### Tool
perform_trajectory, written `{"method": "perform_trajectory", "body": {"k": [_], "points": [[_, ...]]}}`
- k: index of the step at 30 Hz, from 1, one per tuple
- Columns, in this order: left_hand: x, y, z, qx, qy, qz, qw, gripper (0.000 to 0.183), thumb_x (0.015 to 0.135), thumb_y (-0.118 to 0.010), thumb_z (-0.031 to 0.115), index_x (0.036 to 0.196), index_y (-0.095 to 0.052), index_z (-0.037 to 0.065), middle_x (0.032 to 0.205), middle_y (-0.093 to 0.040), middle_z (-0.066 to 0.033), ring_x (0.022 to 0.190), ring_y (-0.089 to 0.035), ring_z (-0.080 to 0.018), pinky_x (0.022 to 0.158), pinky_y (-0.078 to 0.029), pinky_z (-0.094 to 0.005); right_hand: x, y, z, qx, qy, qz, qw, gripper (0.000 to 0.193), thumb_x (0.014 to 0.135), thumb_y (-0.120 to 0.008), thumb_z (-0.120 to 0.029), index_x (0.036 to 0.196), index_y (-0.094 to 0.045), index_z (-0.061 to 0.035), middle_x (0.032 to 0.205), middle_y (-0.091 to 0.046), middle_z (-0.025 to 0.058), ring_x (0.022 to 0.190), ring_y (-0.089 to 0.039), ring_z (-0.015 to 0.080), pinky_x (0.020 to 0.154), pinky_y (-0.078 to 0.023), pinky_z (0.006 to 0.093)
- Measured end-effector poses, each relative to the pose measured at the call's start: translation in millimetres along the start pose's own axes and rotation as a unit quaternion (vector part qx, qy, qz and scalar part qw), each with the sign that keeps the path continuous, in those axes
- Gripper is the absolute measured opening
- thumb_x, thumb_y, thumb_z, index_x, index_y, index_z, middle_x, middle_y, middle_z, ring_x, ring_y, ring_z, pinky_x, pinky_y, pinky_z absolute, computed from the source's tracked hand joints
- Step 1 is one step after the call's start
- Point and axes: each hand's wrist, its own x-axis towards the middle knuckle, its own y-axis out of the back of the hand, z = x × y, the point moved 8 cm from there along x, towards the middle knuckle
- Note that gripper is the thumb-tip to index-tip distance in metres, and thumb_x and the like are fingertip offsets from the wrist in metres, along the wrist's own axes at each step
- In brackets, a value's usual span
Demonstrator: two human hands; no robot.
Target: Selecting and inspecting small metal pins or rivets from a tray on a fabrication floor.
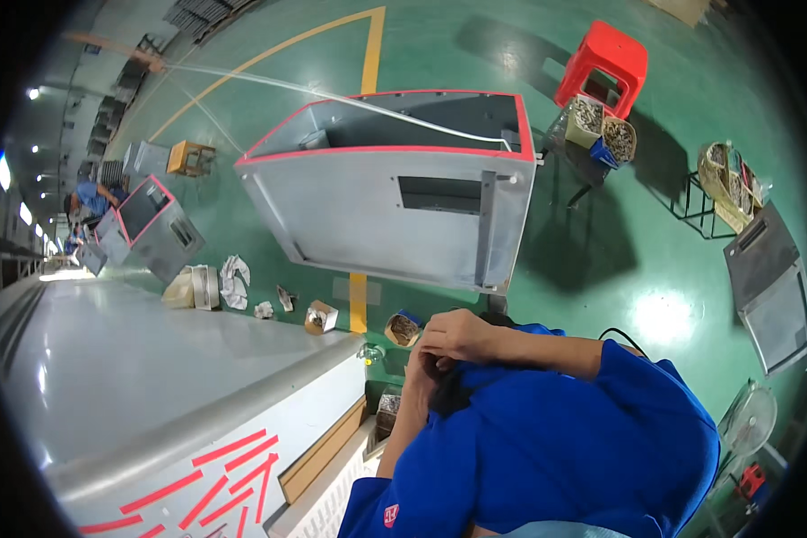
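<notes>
My right hand [458, 335] is curled over my left hand [423, 368] at my chest; I cannot tell whether either grips anything. Just beyond: 1 parts box [391, 334]. Farther: 1 grey metal cabinet [336, 211], red-edged; 1 red stool [614, 56], upper right.

The grey cabinet [359, 215] blocks straight ahead; green floor [592, 318] lies open to its right.
</notes>
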Motion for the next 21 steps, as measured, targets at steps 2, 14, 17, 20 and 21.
{"method": "perform_trajectory", "body": {"k": [2,14,17,20,21], "points": [[-6,-10,7,0.030,-0.020,0.046,0.998,0.013,0.087,-0.049,0.025,0.083,-0.052,0.013,0.065,-0.048,0.0020,0.048,-0.040,-0.0089,0.043,-0.031,-0.0206,-5,-1,11,0.057,-0.029,-0.007,0.998,0.013,0.075,-0.063,-0.016,0.082,-0.055,-0.0070,0.078,-0.055,0.0077,0.071,-0.058,0.0267,0.062,-0.048,0.0356],[23,-31,-3,0.197,0.050,0.014,0.979,0.014,0.085,-0.051,0.019,0.089,-0.060,0.008,0.077,-0.056,0.0013,0.065,-0.052,-0.0055,0.053,-0.039,-0.0204,-28,34,26,0.051,-0.093,0.031,0.994,0.012,0.078,-0.059,-0.015,0.081,-0.056,-0.0033,0.073,-0.053,0.0117,0.069,-0.057,0.0286,0.060,-0.047,0.0387],[36,-64,-17,0.359,-0.003,-0.113,0.926,0.013,0.085,-0.051,0.017,0.088,-0.060,0.007,0.073,-0.054,0.0030,0.061,-0.049,-0.0047,0.052,-0.039,-0.0201,-57,63,20,0.010,-0.140,0.070,0.988,0.011,0.078,-0.055,-0.012,0.077,-0.053,-0.0009,0.071,-0.050,0.0127,0.066,-0.054,0.0293,0.058,-0.045,0.0400],[40,-107,-61,0.389,0.086,-0.215,0.892,0.014,0.087,-0.050,0.018,0.086,-0.059,0.006,0.070,-0.051,0.0030,0.057,-0.045,-0.0036,0.049,-0.034,-0.0192,-94,104,0,-0.032,-0.213,0.130,0.968,0.012,0.080,-0.054,-0.012,0.076,-0.052,-0.0003,0.072,-0.050,0.0129,0.067,-0.053,0.0306,0.059,-0.044,0.0403],[42,-121,-75,0.388,0.126,-0.223,0.885,0.015,0.088,-0.048,0.018,0.084,-0.058,0.006,0.069,-0.051,0.0029,0.056,-0.044,-0.0031,0.047,-0.031,-0.0189,-109,114,-5,-0.044,-0.244,0.150,0.957,0.013,0.080,-0.055,-0.013,0.080,-0.054,-0.0001,0.074,-0.052,0.0133,0.070,-0.055,0.0308,0.061,-0.046,0.0400]]}}
